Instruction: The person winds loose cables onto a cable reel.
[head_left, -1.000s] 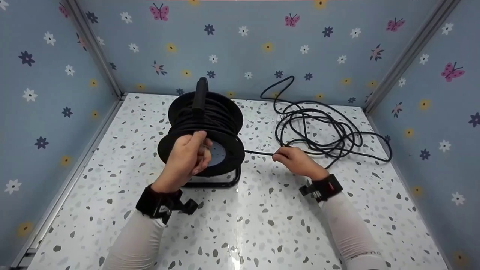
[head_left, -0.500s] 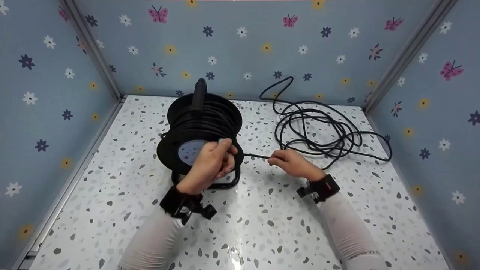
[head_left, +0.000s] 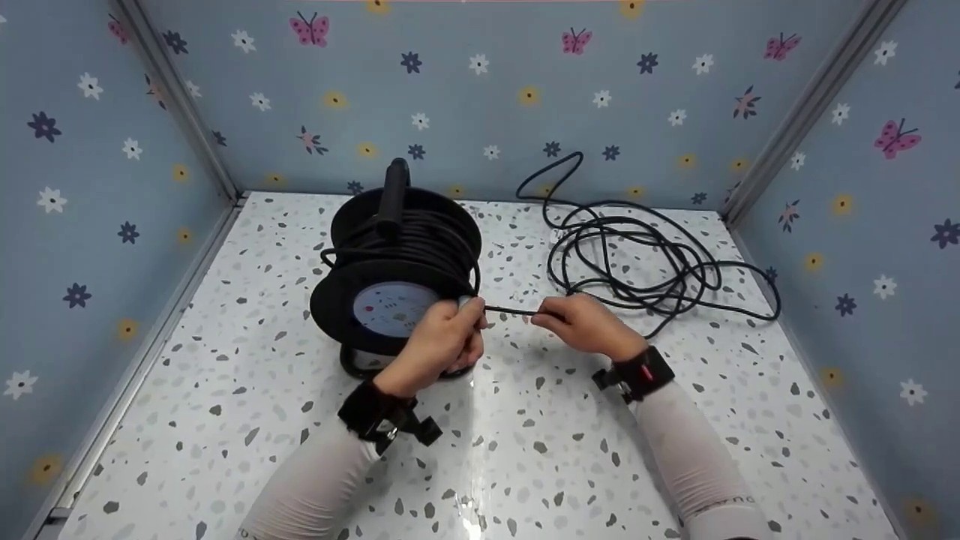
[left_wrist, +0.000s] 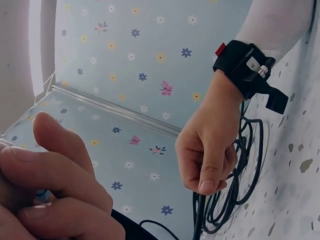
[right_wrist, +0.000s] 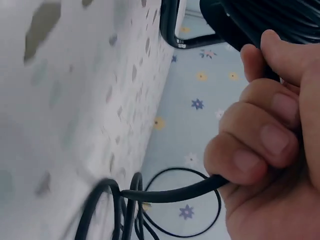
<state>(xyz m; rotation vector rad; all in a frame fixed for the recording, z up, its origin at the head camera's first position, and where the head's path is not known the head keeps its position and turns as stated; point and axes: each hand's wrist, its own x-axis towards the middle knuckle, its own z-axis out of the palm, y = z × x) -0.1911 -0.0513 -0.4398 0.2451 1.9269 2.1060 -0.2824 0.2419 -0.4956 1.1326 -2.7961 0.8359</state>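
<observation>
A black cable reel stands left of the middle in the head view, its handle uppermost. Cable is wound round its drum, and a pale round panel fills the middle of the front flange. My left hand is at the flange's right edge, its curled fingers gripping the winding knob, mostly hidden under the thumb. To its right, my right hand grips the black cable, which runs fairly straight toward the reel. In the right wrist view the cable trails out below the little finger.
A loose tangle of cable lies at the back right, one loop reaching up by the rear wall. Flowered panels enclose the speckled white table at the back and both sides. Part of the reel's tubular stand shows under the flange.
My left hand has swung right and down along the front flange, uncovering the pale panel. A cable loop now sticks out at the drum's left. My right hand has shifted slightly left.
</observation>
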